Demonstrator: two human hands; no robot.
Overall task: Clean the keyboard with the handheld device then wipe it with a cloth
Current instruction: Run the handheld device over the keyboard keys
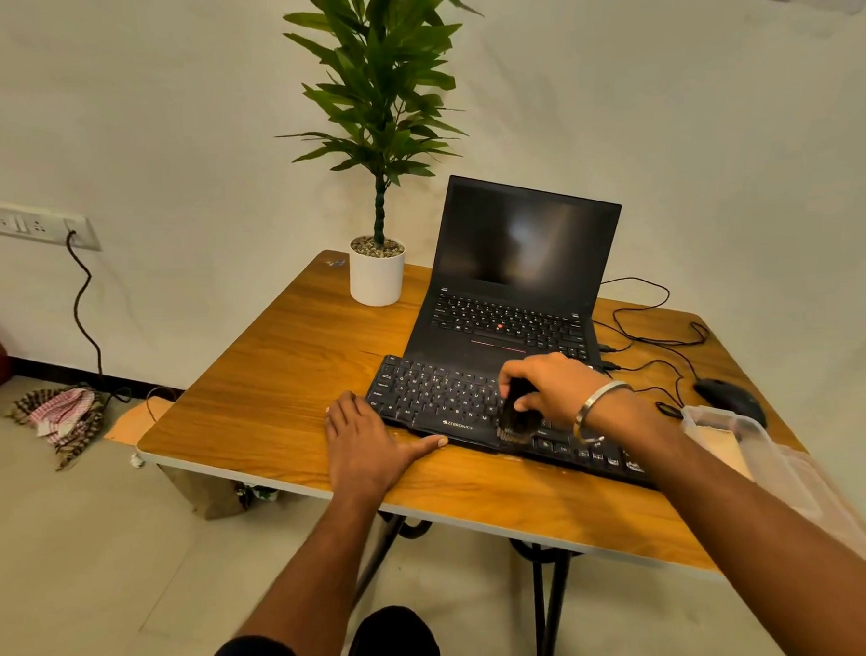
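Far out beyond the left hand (364, 441), a striped cloth (62, 415) is lying crumpled on the floor under a wall socket (39, 223), well apart from the bench (282, 365); whether it is the wiping cloth cannot be told. The left hand is lying flat and open on the bench, fingers straight, its fingertips and thumb touching the near-left edge of the keyboard (440, 402) and steadying it. Just ahead of that hand a potted plant (377, 265) is standing, and an open laptop (514, 283) is sitting beyond the keyboard, touching or overlapping its far edge. The keyboard's long axis is running from the left hand's fingertips toward the near right, passing under the right forearm, with its key rows facing the person. The right hand (549, 392) is gripping a dark brush-like handheld device (518, 416), fingers curled round its top, bristles pointing down onto the keys near the front edge. Beyond that wrist, a mouse (730, 397) and a clear plastic container (758, 441) are sitting close by. Crumbs are probably getting swept onto the bench or between the keys if strokes run toward the person; a hard stroke could shove the keyboard into the laptop, and the right forearm could be catching the container or the mouse cable.
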